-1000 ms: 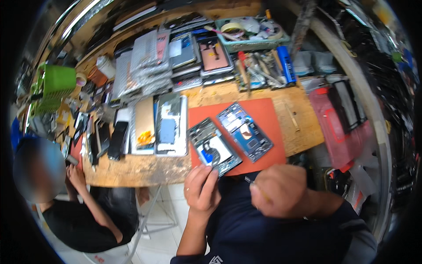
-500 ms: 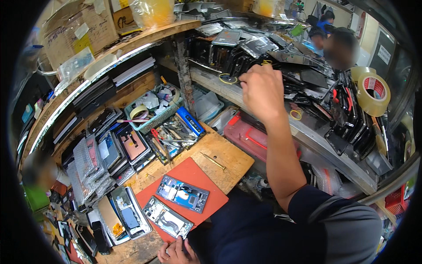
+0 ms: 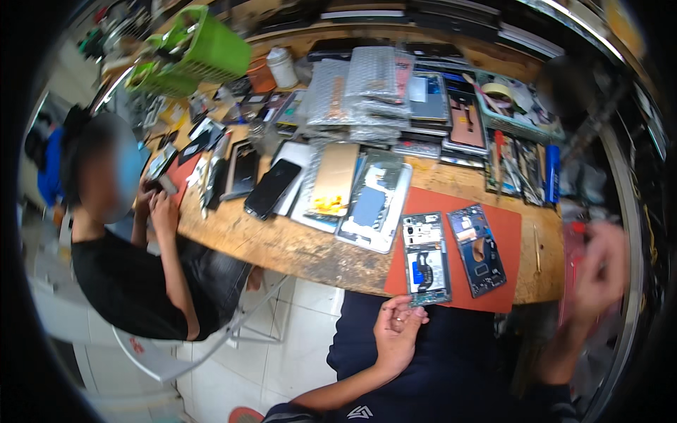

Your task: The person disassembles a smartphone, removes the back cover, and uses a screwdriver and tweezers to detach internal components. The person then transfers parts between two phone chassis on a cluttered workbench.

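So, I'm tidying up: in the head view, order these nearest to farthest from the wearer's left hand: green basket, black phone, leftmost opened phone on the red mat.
From the left hand:
1. Opened phone, right beside it, on the red mat.
2. Black phone, off to the left.
3. Green basket, far upper left.

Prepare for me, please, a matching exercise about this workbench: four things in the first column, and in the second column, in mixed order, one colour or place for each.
Things
1. Left hand
2. Slim gold-coloured tool
3. Basket at the upper left
4. Mat under the opened phones

Colours and places
A. Bright green
B. On the wooden table, to the right of the mat
C. Orange-red
D. At the lower end of the left opened phone

Right pairs
1-D, 2-B, 3-A, 4-C
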A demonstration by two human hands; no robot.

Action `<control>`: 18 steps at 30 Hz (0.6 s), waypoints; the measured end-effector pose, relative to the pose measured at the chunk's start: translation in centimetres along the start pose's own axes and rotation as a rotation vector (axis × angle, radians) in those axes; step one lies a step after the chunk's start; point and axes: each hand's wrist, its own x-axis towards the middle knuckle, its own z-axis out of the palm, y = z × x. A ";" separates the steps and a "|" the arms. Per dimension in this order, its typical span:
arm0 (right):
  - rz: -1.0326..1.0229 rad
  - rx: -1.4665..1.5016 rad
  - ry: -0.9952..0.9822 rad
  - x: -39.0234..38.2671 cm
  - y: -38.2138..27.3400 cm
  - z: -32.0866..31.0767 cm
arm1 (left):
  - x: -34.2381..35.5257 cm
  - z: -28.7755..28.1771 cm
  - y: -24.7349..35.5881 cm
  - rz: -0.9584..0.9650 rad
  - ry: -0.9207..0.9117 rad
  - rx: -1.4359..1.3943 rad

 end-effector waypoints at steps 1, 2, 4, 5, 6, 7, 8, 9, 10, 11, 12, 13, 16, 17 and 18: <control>-0.083 0.040 -0.214 -1.0 -2.0 1.8 | -0.1 0.2 -0.3 -0.016 0.012 -0.061; -0.192 0.115 -0.335 -2.2 -3.2 3.5 | -0.1 0.6 -0.3 -0.008 0.029 -0.079; -0.377 0.317 -0.632 -4.2 -5.6 7.4 | 0.0 1.2 -0.2 0.002 0.047 -0.108; -0.379 0.346 -0.727 -5.0 -6.6 8.1 | -0.1 1.4 0.0 0.008 0.046 -0.114; -0.392 0.315 -0.753 -5.9 -6.9 8.5 | -0.2 1.4 0.1 0.005 0.047 -0.130; -0.406 0.288 -0.770 -6.8 -6.9 8.9 | -0.1 1.7 0.1 0.032 0.070 -0.148; -0.426 0.264 -0.780 -7.3 -6.8 9.3 | -0.1 1.8 0.3 0.037 0.084 -0.160; -0.422 0.262 -0.768 -7.5 -6.8 9.4 | -0.1 1.9 0.4 0.041 0.098 -0.172; -0.417 0.260 -0.753 -7.7 -6.7 9.6 | 0.1 2.0 0.4 -0.006 0.114 -0.198; -0.412 0.259 -0.737 -7.9 -6.5 9.6 | 0.2 2.1 0.5 -0.043 0.122 -0.251; -0.433 0.271 -0.740 -8.0 -6.1 9.7 | 0.3 2.3 0.8 -0.080 0.132 -0.304; -0.438 0.280 -0.725 -8.1 -5.9 9.7 | 0.3 2.4 1.2 -0.108 0.146 -0.356; -0.416 0.304 -0.682 -8.5 -5.8 9.9 | 1.0 3.1 2.8 -0.234 0.220 -0.352; -0.400 0.299 -0.677 -8.8 -6.0 9.8 | 0.8 3.0 3.0 -0.270 0.240 -0.349; -0.384 0.295 -0.673 -8.8 -6.0 9.8 | 0.9 3.3 3.4 -0.269 0.258 -0.314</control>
